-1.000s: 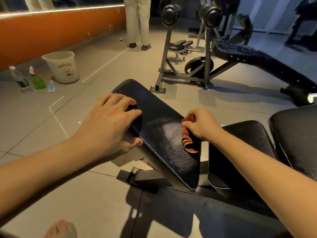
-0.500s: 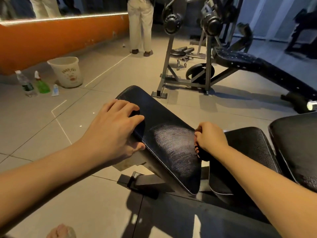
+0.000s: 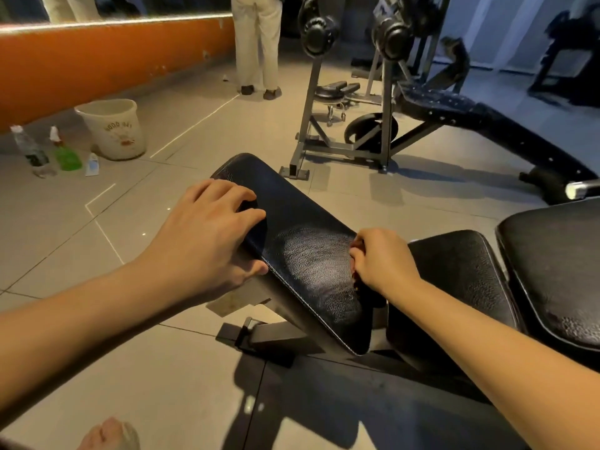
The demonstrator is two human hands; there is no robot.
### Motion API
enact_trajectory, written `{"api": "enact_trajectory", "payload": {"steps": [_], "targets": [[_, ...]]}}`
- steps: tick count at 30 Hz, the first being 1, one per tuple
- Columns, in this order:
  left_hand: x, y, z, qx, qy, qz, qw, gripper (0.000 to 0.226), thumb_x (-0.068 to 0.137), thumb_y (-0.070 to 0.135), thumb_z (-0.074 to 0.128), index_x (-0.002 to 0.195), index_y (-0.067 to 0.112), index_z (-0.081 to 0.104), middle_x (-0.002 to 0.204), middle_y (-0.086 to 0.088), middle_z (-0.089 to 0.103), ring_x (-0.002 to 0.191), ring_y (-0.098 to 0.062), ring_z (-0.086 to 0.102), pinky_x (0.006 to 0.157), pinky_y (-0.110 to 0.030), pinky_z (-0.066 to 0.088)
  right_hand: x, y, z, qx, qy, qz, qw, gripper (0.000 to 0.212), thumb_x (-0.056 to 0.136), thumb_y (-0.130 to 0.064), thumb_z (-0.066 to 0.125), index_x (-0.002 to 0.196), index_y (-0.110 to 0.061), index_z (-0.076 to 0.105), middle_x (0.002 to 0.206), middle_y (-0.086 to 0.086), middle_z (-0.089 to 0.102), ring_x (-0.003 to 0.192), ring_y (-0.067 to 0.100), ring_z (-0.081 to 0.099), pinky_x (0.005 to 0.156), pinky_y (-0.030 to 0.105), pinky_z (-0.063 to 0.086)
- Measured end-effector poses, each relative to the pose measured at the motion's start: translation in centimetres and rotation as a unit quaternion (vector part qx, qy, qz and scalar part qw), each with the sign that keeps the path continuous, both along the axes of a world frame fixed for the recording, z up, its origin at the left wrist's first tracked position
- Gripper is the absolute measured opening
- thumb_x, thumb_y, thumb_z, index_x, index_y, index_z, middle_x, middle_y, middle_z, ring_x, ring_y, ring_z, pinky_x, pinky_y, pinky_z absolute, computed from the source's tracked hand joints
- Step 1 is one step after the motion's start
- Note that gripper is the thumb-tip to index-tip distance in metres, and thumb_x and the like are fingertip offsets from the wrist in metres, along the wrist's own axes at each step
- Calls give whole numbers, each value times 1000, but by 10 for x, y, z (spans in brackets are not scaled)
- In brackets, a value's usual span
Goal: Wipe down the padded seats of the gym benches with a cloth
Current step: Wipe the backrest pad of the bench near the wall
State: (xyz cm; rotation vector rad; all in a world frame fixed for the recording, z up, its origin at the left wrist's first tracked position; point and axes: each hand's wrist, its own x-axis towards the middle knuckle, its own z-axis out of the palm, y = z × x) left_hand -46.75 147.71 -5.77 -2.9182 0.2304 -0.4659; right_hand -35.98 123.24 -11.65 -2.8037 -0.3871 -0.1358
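A black padded bench seat [image 3: 305,254] slopes from upper left to lower right in the middle of the view. My left hand [image 3: 207,241] grips its left edge, fingers on top and thumb under the rim. My right hand [image 3: 380,261] is curled round a reddish cloth [image 3: 354,280] at the pad's right edge; only a sliver of the cloth shows beneath the fingers. A second black pad [image 3: 454,280] lies just right of that hand, and a third pad [image 3: 558,271] stands at the far right.
A white bucket [image 3: 112,128], a clear bottle [image 3: 31,151], a green spray bottle [image 3: 65,151] and a small white bottle [image 3: 92,164] stand on the floor at left by the orange wall. A weight rack [image 3: 344,92] with another bench [image 3: 480,121] is behind. A person's legs [image 3: 256,43] stand beyond.
My right hand has slid the cloth from on top of the pad to its right edge, so the cloth is now mostly hidden. My left hand keeps its grip.
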Motion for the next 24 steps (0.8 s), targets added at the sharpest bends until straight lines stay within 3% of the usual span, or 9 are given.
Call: {"api": "enact_trajectory", "payload": {"steps": [4, 6, 8, 10, 13, 19, 24], "targets": [[0, -2, 0, 4, -5, -1, 1000, 77, 68, 66, 77, 131, 23, 66, 137, -7, 59, 131, -33, 48, 110, -50, 37, -53, 36, 29, 107, 3, 214, 971, 15, 97, -34, 64, 107, -26, 71, 103, -7, 69, 98, 12, 60, 86, 30, 49], [1, -2, 1, 5, -4, -2, 1000, 77, 69, 65, 77, 133, 24, 64, 139, -7, 58, 134, -33, 46, 111, -49, 36, -66, 43, 31, 98, -9, 290, 952, 19, 98, -35, 63, 113, -25, 68, 106, -7, 65, 99, 12, 58, 86, 30, 49], [1, -2, 2, 4, 1, -1, 1000, 79, 70, 67, 77, 136, 24, 62, 141, -6, 57, 135, -32, 45, 112, -49, 36, -50, 31, 20, 72, -24, 258, 963, 19, 99, -35, 61, 113, -23, 65, 106, -5, 64, 99, 15, 59, 87, 33, 51], [0, 0, 1, 4, 1, 0, 1000, 79, 71, 69, 74, 136, 25, 62, 141, -6, 57, 135, -32, 46, 113, -49, 35, -23, 10, 9, 4, -7, 149, 989, 15, 99, -32, 59, 108, -21, 65, 104, -1, 66, 98, 21, 62, 85, 36, 51], [0, 1, -2, 7, -3, -5, 1000, 78, 71, 69, 73, 134, 23, 64, 139, -6, 58, 133, -32, 47, 113, -50, 35, -9, -6, 2, -56, 27, 24, 998, 14, 98, -28, 57, 98, -17, 65, 98, 6, 69, 94, 28, 66, 80, 37, 53], [3, 1, -2, 25, -2, -6, 1000, 80, 66, 66, 79, 129, 19, 67, 134, -11, 61, 128, -37, 51, 107, -52, 40, -62, 35, 28, 87, 12, 226, 970, 13, 98, -34, 62, 104, -24, 67, 103, -7, 68, 97, 14, 60, 85, 34, 49], [2, 0, 0, 16, 1, -4, 1000, 79, 65, 65, 82, 127, 18, 69, 133, -12, 63, 127, -38, 53, 105, -54, 42, -2, -10, 6, -82, 19, 51, 995, 14, 99, -27, 58, 105, -18, 65, 110, 7, 70, 100, 29, 63, 79, 37, 47]]}}
